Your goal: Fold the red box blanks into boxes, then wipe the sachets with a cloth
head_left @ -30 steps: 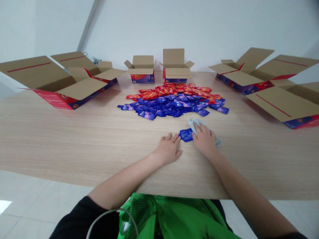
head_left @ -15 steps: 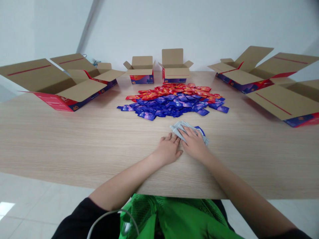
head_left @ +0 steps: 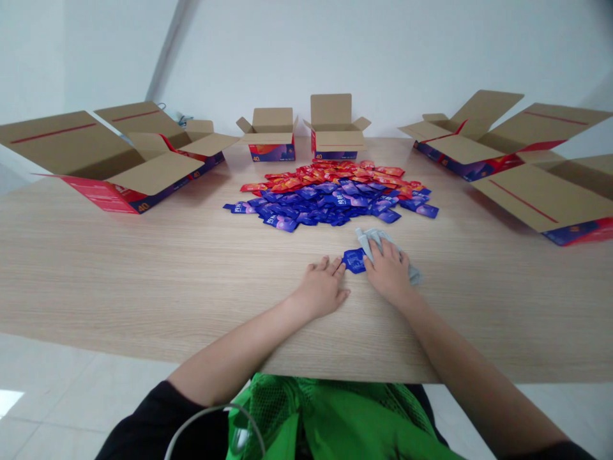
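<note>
A single blue sachet [head_left: 355,260] lies flat on the wooden table [head_left: 143,268] in front of me. My left hand [head_left: 322,289] rests palm down with fingers stretched out, its fingertips touching the sachet's left end. My right hand [head_left: 390,271] presses a grey cloth [head_left: 383,246] flat onto the sachet's right part; the cloth sticks out beyond the fingers. Behind them lies a heap of blue sachets [head_left: 330,203] with red-orange sachets [head_left: 335,176] at its far side.
Open cardboard boxes ring the table: two large ones at the left [head_left: 119,160], two small ones at the back [head_left: 272,137] [head_left: 336,131], and large ones at the right [head_left: 479,137] [head_left: 550,198]. A white wall stands behind. A green mesh garment [head_left: 335,415] is at my lap.
My right hand slid the cloth left over the sachet half a second ago, then back to the right, so the sachet's left part shows again. My left hand has stayed put.
</note>
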`<action>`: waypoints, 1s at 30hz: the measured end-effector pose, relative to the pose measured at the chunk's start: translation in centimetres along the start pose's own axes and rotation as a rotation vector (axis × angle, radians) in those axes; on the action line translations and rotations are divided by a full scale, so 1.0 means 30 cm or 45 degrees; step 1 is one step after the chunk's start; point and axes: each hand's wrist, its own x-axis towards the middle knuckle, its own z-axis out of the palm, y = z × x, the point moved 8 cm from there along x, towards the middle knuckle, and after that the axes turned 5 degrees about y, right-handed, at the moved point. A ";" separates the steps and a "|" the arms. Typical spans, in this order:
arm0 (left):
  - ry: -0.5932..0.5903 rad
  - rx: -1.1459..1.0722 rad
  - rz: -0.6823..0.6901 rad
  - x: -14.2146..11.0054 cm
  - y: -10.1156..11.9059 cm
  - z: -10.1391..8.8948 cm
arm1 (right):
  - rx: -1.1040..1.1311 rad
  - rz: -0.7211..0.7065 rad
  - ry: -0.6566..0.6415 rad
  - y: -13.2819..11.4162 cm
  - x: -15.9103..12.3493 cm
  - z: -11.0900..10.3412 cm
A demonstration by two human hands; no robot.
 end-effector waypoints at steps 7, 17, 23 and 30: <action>0.028 0.015 0.004 -0.001 0.008 -0.010 | 0.137 -0.306 -0.022 -0.170 -0.033 -0.010; 0.008 0.010 0.010 0.002 0.001 -0.006 | 0.142 -0.212 -0.060 -0.114 -0.031 0.006; 0.013 -0.002 0.011 0.003 -0.003 0.002 | 0.136 0.044 -0.094 0.020 0.000 0.015; 0.042 -0.011 0.018 0.002 0.002 -0.008 | 0.352 -0.275 -0.158 -0.134 -0.028 -0.003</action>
